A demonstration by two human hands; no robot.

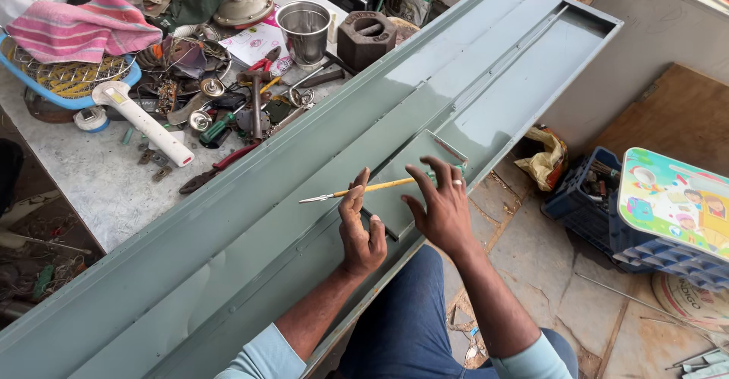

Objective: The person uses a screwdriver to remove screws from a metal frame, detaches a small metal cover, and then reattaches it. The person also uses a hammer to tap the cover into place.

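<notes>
left hand [361,231] rests half-curled on the grey metal panel [250,219], holding nothing. right hand [443,210], fingers spread wide, sits beside it. yellow-handled screwdriver [357,191] lies on the panel, touching both hands' fingertips.

Workshop — tools [228,121] litter the stone bench [106,189].

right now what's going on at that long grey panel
A seated person works on a long grey-green metal panel that rests on their lap and leans across a cluttered table. The left hand presses on the panel, and the right hand has its fingers spread over it. A yellow-handled screwdriver lies between the hands. Pliers, a steel cup and other tools cover the table.
</notes>
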